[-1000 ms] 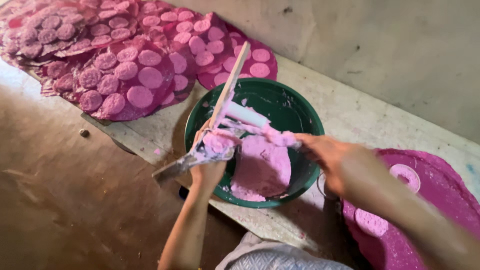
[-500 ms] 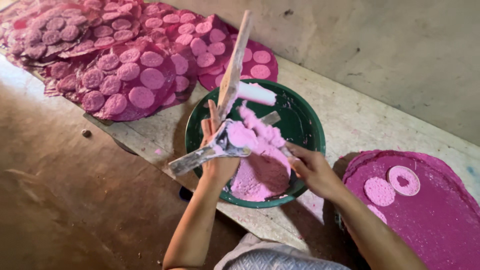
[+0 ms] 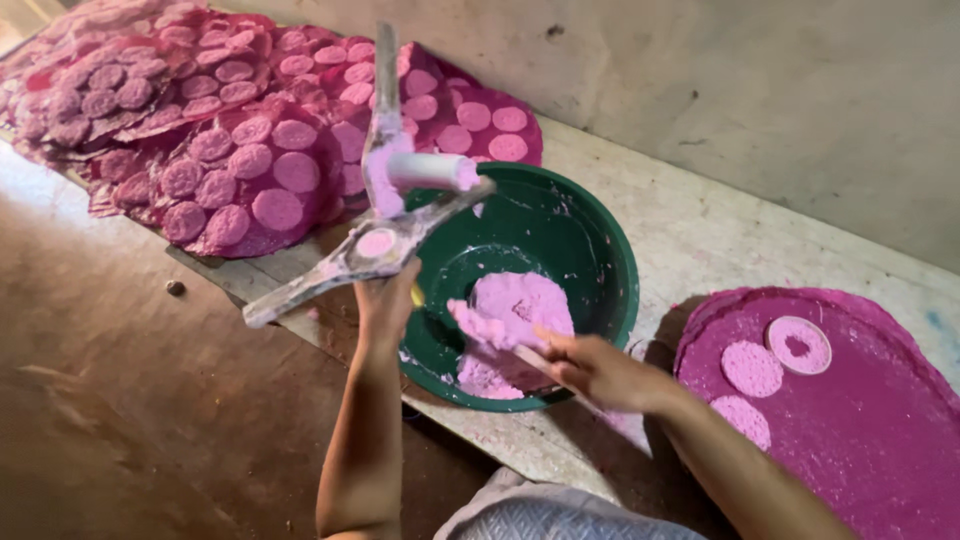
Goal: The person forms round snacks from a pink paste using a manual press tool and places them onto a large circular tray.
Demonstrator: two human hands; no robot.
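Note:
My left hand (image 3: 385, 300) grips a metal hand press (image 3: 375, 240) with long handles and a white cylinder, smeared with pink dough, raised over the near-left rim of a green bowl (image 3: 600, 260). A lump of pink dough (image 3: 510, 315) lies in the bowl. My right hand (image 3: 590, 368) reaches into the bowl at its near side, fingers pinching the dough's edge. To the right lies a magenta sheet (image 3: 860, 430) with three pink round discs (image 3: 752, 368) on it.
Many pink discs on magenta sheets (image 3: 230, 140) cover the ledge at the back left. The bowl stands on a pale stone ledge (image 3: 720, 230) against a grey wall. Brown floor lies to the left and below.
My left hand has lifted the press up and to the left, off the dough. My right hand has moved down into the bowl onto the dough. The view has shifted.

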